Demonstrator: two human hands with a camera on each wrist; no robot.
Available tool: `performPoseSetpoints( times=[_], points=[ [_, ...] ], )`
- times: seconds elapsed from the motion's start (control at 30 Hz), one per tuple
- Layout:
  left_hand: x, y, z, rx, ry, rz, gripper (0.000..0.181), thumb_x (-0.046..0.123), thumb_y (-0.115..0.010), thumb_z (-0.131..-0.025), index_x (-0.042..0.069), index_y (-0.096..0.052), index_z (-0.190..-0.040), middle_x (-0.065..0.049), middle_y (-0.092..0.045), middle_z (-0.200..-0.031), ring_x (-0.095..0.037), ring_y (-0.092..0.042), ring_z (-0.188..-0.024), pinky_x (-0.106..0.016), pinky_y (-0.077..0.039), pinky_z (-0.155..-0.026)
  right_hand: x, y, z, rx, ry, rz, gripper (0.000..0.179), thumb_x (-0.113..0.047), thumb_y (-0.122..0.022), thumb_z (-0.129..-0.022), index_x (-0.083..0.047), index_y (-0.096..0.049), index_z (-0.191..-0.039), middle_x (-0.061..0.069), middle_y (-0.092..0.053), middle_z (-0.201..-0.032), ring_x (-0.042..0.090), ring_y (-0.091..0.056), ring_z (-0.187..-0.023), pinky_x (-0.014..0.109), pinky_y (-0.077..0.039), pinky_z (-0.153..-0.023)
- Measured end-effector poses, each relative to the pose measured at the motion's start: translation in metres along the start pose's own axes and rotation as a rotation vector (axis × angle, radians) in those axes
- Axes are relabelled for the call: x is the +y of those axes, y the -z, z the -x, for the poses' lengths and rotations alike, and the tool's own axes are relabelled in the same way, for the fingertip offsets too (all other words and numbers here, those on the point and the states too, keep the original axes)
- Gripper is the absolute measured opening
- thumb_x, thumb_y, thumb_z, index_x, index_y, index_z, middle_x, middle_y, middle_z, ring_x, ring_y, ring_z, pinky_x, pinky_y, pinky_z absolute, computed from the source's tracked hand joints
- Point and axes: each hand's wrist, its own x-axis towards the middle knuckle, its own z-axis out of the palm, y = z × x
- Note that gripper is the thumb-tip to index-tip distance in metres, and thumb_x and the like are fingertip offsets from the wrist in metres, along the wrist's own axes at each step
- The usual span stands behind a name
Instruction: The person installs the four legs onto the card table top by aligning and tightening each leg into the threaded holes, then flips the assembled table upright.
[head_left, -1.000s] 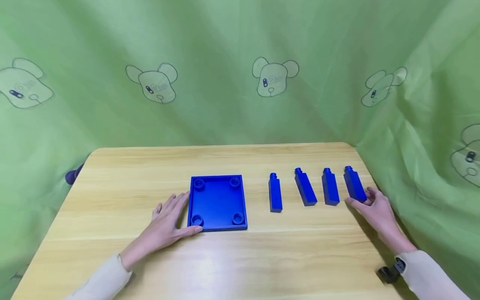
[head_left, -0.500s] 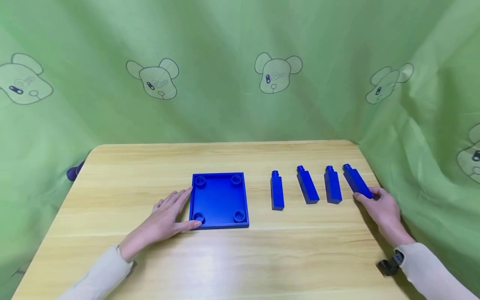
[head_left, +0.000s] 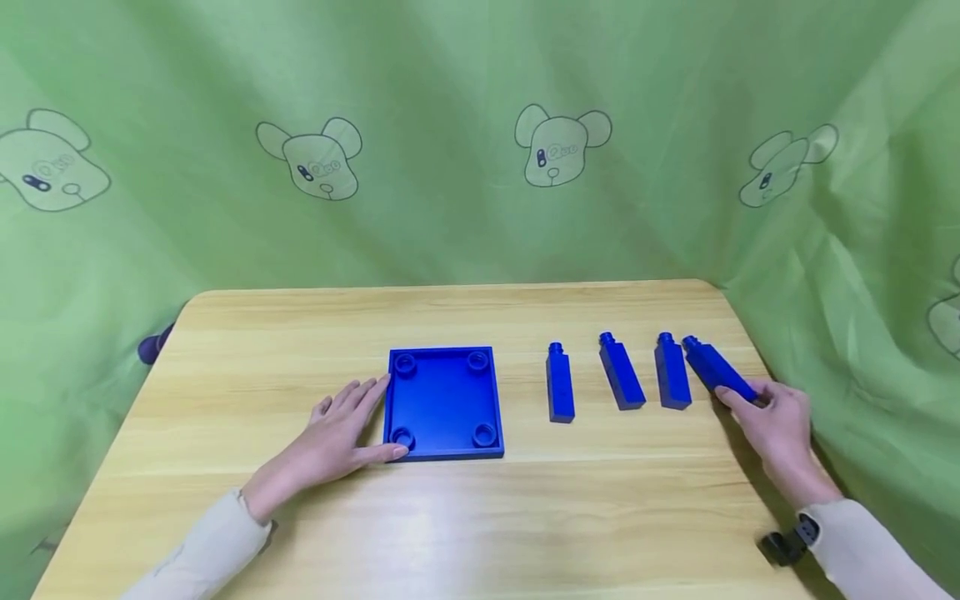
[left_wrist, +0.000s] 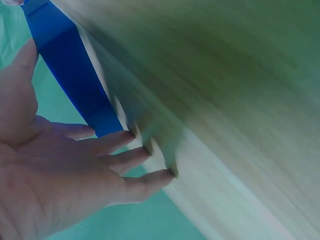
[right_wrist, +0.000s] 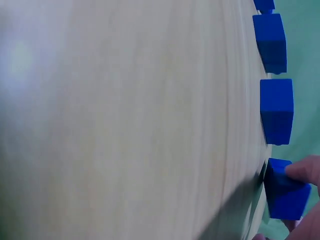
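Note:
A square blue tabletop (head_left: 442,404) lies underside up, with a raised rim and round sockets at its corners. My left hand (head_left: 326,437) rests at its left side, fingers spread, thumb at the near left corner; the left wrist view shows the fingers (left_wrist: 145,185) straight. At the far right my right hand (head_left: 780,425) pinches the plain end of a blue table leg (head_left: 716,367) between thumb and fingers. That leg slants, its threaded end near the neighbouring leg (head_left: 672,372). The right wrist view shows the thumb on the held leg (right_wrist: 286,197).
Two more blue legs, one (head_left: 559,387) by the tabletop and another (head_left: 622,375) further right, lie with threaded ends pointing away. The wooden table (head_left: 450,533) has a green curtain (head_left: 450,225) behind it and along its right side.
My right hand has taken hold of the rightmost leg and swung its near end to the right, so the leg slants more. The left hand stays at the tabletop.

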Motion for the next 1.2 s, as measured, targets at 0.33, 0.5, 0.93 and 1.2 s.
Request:
performPoseSetpoints(
  times=[0.33, 0.5, 0.93, 1.2],
  points=[
    [-0.003, 0.002, -0.001, 0.008, -0.015, 0.0, 0.109, 0.068, -0.072, -0.097, 0.008, -0.024, -0.175, -0.031, -0.032, -0.17, -0.056, -0.027, -0.157, -0.079, -0.016, -0.121, -0.012, 0.004, 0.008, 0.01, -0.185, -0.264, 0.039, -0.037, -0.076, -0.104, -0.004, -0.058, -0.113, 0.008, -0.061, -0.113, 0.001, -0.066, -0.07, 0.019, -0.055, -0.058],
    [-0.005, 0.001, -0.002, 0.013, -0.015, 0.002, 0.11, 0.069, -0.073, -0.097, 0.008, -0.025, -0.175, -0.032, -0.032, -0.17, -0.057, -0.028, -0.156, -0.08, -0.016, -0.12, -0.021, 0.008, 0.004, 0.097, -0.225, -0.651, 0.034, -0.02, -0.081, -0.101, -0.01, -0.051, -0.115, -0.01, -0.073, -0.088, 0.003, -0.073, -0.07, 0.016, -0.058, -0.063],
    [-0.005, -0.005, -0.003, 0.026, -0.048, -0.059, 0.11, 0.073, -0.07, -0.096, 0.008, -0.027, -0.174, -0.03, -0.039, -0.167, -0.056, -0.034, -0.153, -0.08, -0.022, -0.119, -0.044, 0.01, 0.005, 0.326, -0.133, -0.912, 0.029, -0.001, -0.081, -0.097, -0.01, -0.062, -0.117, 0.001, -0.072, -0.1, 0.007, -0.071, -0.082, 0.012, -0.057, -0.073],
    [-0.005, -0.001, -0.004, 0.03, -0.069, -0.199, 0.11, 0.078, -0.062, -0.098, 0.006, -0.028, -0.173, -0.028, -0.045, -0.164, -0.054, -0.042, -0.149, -0.081, -0.038, -0.109, -0.073, -0.001, 0.014, 0.393, 0.007, -0.985, 0.028, 0.005, -0.086, -0.09, -0.006, -0.07, -0.11, 0.004, -0.07, -0.097, 0.01, -0.063, -0.081, 0.012, -0.053, -0.069]
  ],
)
